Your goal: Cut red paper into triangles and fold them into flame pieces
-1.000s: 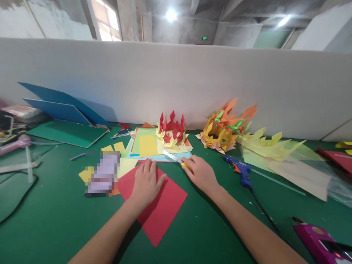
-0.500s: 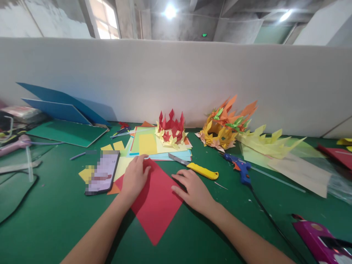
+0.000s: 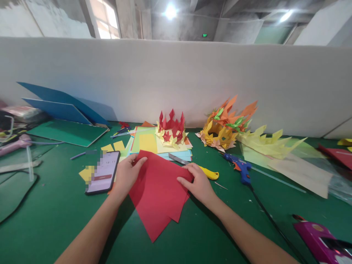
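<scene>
The left hand (image 3: pixel 128 172) and right hand (image 3: pixel 198 185), thumbs nearly closed against fingers, hold the upper of apparently two overlapping, straight-edged red paper sheets (image 3: pixel 159 179) over the green tabletop (image 3: pixel 198 234). Behind, a pointed red-and-cream paper crown (image 3: pixel 172 137) stands assembled; these sheets show no folds yet.

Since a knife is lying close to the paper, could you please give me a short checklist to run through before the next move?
1. Left hand on the red paper: ok, at its upper left corner.
2. Right hand on the red paper: ok, at its right side.
3. Red paper's edges lined up: not ok, they are stepped at the lower right.
4. Knife made safe: not ok, its blade is out, just beyond the paper's far edge.
5. Glue gun apart from the paper: ok, it lies to the right of the right hand.
6. Glue gun cool: cannot tell.
</scene>
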`<state>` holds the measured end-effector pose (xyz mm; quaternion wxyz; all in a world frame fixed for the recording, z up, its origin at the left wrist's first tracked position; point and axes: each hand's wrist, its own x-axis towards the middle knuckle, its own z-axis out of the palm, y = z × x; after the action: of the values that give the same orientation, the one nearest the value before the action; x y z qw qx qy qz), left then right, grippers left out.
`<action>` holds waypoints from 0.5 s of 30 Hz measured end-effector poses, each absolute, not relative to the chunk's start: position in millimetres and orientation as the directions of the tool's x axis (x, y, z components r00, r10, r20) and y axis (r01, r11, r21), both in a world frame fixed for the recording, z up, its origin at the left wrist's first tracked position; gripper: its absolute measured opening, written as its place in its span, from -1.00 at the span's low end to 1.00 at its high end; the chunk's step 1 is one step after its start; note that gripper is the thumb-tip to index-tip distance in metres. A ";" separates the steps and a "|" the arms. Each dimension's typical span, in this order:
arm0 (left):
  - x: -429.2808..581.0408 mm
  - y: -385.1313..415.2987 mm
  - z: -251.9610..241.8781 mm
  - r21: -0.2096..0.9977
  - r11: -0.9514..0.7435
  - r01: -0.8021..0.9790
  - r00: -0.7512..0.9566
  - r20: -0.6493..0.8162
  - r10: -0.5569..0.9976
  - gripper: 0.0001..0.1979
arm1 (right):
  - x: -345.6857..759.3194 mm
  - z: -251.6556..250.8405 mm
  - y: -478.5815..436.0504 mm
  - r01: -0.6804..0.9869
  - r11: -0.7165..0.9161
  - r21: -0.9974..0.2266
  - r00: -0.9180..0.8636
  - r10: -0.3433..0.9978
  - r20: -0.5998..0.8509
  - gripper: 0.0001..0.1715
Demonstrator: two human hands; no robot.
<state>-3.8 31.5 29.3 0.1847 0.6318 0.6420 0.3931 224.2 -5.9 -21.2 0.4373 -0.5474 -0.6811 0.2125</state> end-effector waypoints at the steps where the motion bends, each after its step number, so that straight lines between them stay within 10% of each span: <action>1: -5.0 32.7 28.5 0.774 -0.096 0.626 -0.150 0.241 0.959 -0.70 | 225.2 -21.9 -4.8 0.511 0.279 -0.813 0.029 0.940 0.341 -0.76; 10: 1.7 30.3 26.6 0.661 -0.382 0.646 -0.102 0.571 0.815 -0.69 | 225.2 -19.5 0.0 0.047 0.134 -0.990 0.245 0.959 0.141 -0.51; 15: 15.3 20.1 30.1 0.911 -0.174 0.375 -0.188 0.259 0.947 -0.65 | 219.5 -7.9 -8.6 -0.185 0.052 -0.981 0.081 0.996 0.037 -0.35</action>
<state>15.3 20.1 30.1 0.2807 0.5718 0.5780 0.5101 219.5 -8.6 -7.9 0.5747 -0.4584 -0.4422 0.5139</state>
